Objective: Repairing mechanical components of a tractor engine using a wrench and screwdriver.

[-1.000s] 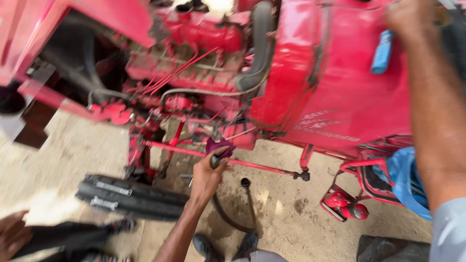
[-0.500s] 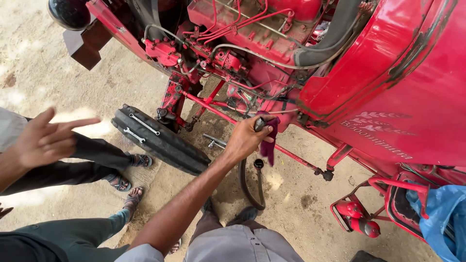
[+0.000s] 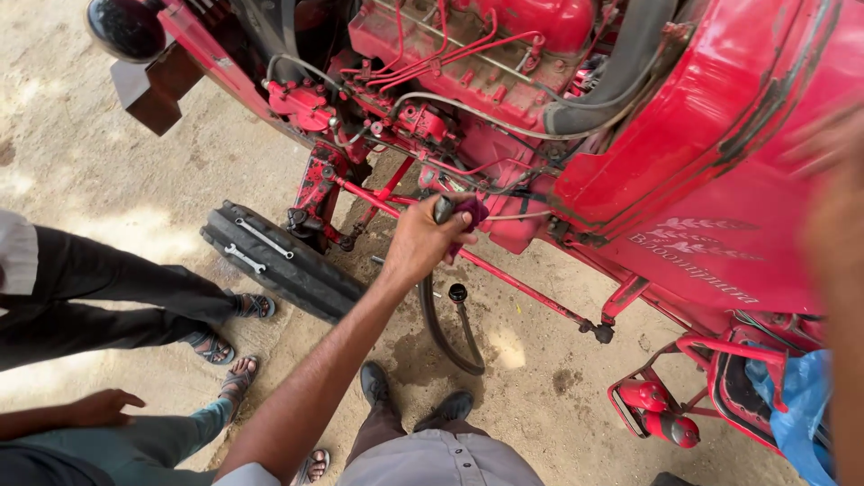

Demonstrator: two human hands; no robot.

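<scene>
Sandy, sunlit ground (image 3: pixel 117 171) lay under us in the head view, packed hard and stained dark with what looked like oil just below the left hand.

We had our left hand (image 3: pixel 421 241) stretched out to the side of the red tractor (image 3: pixel 720 207), closed around a dark handle (image 3: pixel 444 209) together with a maroon rag (image 3: pixel 470 214), pressed against the engine's lower casing. The fingers were curled tight, so the grip was full, with the rag bunched between palm and metal. How far the work stood we could only judge: the hand was on the part and mid-effort, the casing showed no opened cover, and whatever was being turned or wiped seemed not yet finished.

Our right hand (image 3: pixel 832 144) was a blur at the frame's edge, far to the right of the left one, resting on or near the glossy painted hood; we could not tell whether it was open or gripping.

Below the left hand a black rubber hose (image 3: pixel 450 337) curved down to the ground. To its left a ribbed front tyre (image 3: pixel 279 261) lay with two flat metal spanners (image 3: pixel 254 247) on it. Beyond that stood other people's legs in sandals (image 3: pixel 216 346).
</scene>
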